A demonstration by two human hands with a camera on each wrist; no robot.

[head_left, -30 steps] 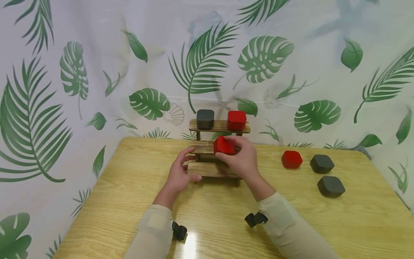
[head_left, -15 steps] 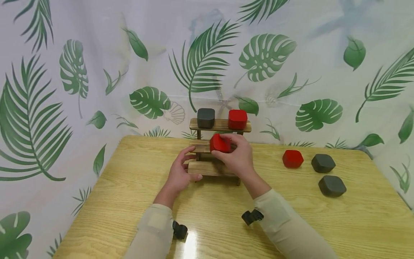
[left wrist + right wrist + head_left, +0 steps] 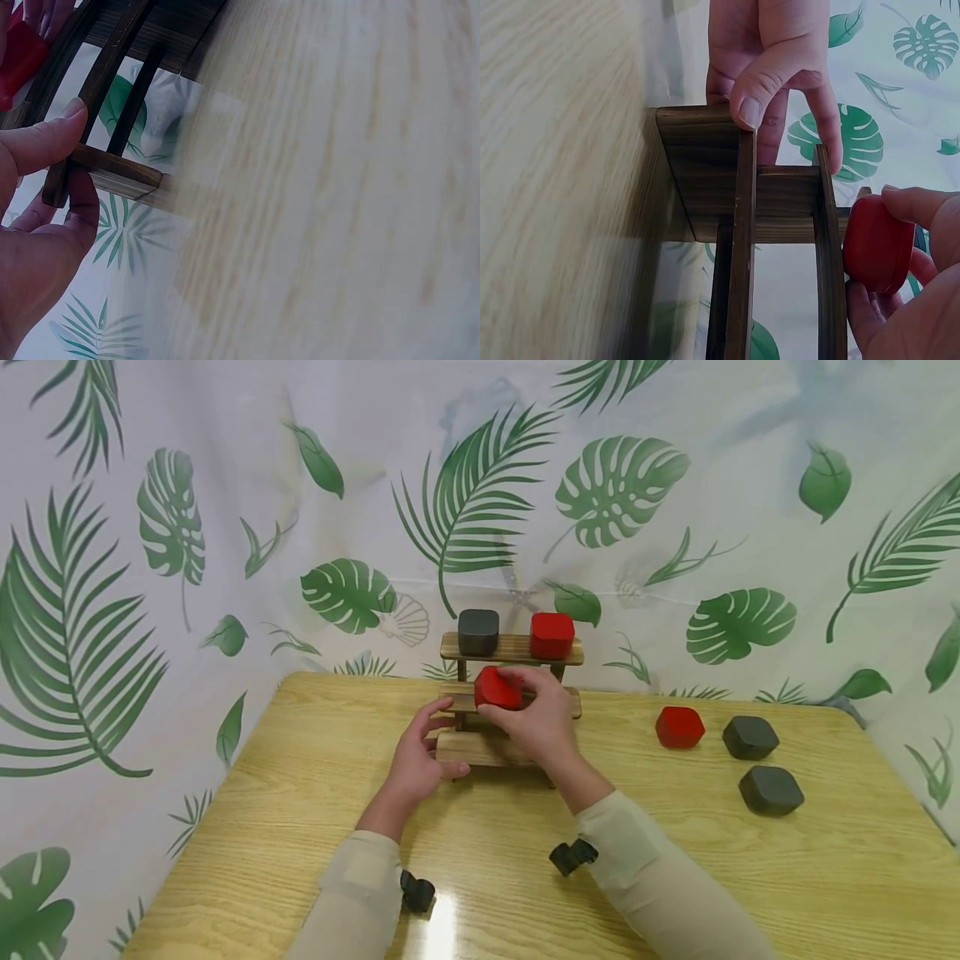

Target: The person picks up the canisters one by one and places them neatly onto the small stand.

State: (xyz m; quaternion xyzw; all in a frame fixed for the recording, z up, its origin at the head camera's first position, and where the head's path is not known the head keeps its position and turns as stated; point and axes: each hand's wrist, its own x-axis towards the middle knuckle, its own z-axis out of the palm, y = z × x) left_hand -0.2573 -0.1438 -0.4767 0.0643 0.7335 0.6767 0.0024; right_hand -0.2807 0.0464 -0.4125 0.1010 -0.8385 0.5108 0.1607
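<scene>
A small three-tier wooden shelf (image 3: 487, 748) stands on the table. My left hand (image 3: 420, 760) grips its left end; in the left wrist view the thumb (image 3: 52, 139) lies on the lowest step and the fingers curl behind it. Between thumb and fingers my right hand (image 3: 542, 710) pinches a red rounded block (image 3: 495, 690) at the middle step, left of its centre. The right wrist view has this red block (image 3: 877, 246) tilted against the step's edge or just above it; I cannot tell whether it bears on the wood. On the top step sit a dark grey block (image 3: 478, 633) and another red block (image 3: 552, 637).
To the right on the wooden table (image 3: 300, 860) lie a red block (image 3: 679, 727), a dark grey block (image 3: 750, 738) and a second dark grey one (image 3: 771, 791). A leaf-patterned cloth (image 3: 360, 460) hangs behind the table and along its left side.
My right hand has slid the red block leftward along the middle step, from its right half to left of centre. The left hand has kept its hold on the shelf.
</scene>
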